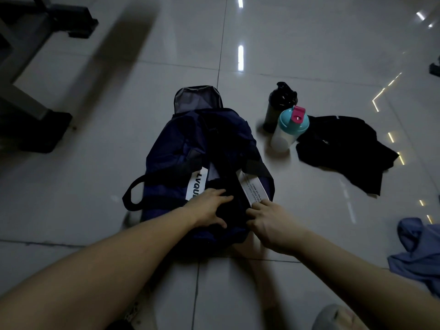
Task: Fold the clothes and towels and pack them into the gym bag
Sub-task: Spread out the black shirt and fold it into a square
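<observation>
A navy gym bag [181, 144] lies on the tiled floor in front of me, its top open between two white-banded handles. A dark folded garment [234, 210] sits in the near end of the opening. My left hand [209, 207] lies flat on it with fingers spread. My right hand [271, 222] pinches the garment's right edge beside the white handle band. A black garment [342, 148] lies crumpled on the floor to the right. A blue-grey cloth [419, 253] lies bunched at the right edge.
Two shaker bottles stand right of the bag: a black one [278, 108] and a clear one with a teal lid [289, 129]. Dark gym equipment feet [38, 129] stand at the far left. A grey shoe [333, 317] shows at the bottom.
</observation>
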`<state>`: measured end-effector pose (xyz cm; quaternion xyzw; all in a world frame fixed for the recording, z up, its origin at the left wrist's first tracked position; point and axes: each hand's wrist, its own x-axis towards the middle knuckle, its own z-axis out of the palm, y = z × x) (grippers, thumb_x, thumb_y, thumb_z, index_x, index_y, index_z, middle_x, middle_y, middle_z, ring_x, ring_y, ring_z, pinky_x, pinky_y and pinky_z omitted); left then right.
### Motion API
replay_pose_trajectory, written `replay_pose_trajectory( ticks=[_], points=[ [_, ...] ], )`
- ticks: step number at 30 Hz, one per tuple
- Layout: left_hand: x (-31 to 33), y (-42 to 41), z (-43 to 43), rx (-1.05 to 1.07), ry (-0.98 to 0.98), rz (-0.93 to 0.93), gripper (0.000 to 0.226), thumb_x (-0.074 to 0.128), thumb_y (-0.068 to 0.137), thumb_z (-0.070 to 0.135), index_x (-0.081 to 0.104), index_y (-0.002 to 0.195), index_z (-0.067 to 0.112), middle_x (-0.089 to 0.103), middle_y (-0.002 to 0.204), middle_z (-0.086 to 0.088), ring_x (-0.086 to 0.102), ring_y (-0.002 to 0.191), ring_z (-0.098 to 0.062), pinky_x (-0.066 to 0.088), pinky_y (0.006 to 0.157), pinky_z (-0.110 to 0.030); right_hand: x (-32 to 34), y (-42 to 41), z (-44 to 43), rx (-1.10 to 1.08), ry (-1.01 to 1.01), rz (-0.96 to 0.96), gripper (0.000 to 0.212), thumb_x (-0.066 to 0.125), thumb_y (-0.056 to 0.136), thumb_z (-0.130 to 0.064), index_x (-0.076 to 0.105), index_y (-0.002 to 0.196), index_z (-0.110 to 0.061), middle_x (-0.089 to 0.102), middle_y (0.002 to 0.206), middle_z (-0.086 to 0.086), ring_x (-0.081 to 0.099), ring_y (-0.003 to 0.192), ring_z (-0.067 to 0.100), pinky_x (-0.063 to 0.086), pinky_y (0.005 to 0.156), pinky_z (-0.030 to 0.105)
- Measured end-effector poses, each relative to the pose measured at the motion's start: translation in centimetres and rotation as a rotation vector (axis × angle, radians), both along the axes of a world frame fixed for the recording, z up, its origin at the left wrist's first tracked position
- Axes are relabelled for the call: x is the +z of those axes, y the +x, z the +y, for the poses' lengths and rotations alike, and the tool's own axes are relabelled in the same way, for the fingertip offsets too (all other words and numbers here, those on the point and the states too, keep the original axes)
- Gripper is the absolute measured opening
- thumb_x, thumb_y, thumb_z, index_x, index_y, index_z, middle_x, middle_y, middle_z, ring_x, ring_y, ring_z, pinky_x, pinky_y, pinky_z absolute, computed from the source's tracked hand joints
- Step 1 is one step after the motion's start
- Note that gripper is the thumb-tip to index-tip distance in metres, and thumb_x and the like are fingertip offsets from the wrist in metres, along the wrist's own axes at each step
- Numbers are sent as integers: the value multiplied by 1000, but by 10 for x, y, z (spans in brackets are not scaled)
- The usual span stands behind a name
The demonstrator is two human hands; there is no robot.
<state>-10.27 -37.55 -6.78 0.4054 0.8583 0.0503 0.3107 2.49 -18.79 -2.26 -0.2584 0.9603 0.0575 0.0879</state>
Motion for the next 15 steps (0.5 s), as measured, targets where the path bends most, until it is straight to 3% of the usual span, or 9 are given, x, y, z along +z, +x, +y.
replay_pose_trajectory(
  ticks=[3,7,10,13,15],
  points=[
    [1,3,-4,-108,-113,215,97,62,82,72,17,160,36,14,169,-4,17,152,-27,22,121,-46,5,2,-1,33,29,-48,9,63,71,-28,70,75,-23,59,79,-3,57,78,22,48,72,35],
    [6,-1,-10,-124,-198,404,112,53,73,88,13,161,32,10,169,-10,13,153,-32,15,123,-50,22,-4,-4,-103,-77,-1,39,35,82,-42,63,68,-19,60,73,1,58,72,25,46,71,38],
    [4,-3,-15,-107,-212,353,115,54,73,88,7,162,32,10,169,-11,13,153,-32,15,123,-49,29,-21,-12,-517,-47,240,35,44,88,-46,62,86,-17,59,87,5,60,83,29,42,73,40],
    [3,-1,-9,-88,-208,301,116,59,74,84,-2,161,37,11,169,-12,14,153,-34,17,123,-48,25,-38,-15,-1059,-52,24,62,59,83,-69,53,110,-13,56,107,7,58,101,31,45,85,45],
    [3,-2,-4,-88,-218,287,115,61,75,81,-5,160,40,10,168,-14,13,153,-36,16,123,-49,10,-41,-13,-1221,-192,-118,52,63,84,-62,55,105,-15,62,107,6,62,95,31,50,84,42]
  ],
)
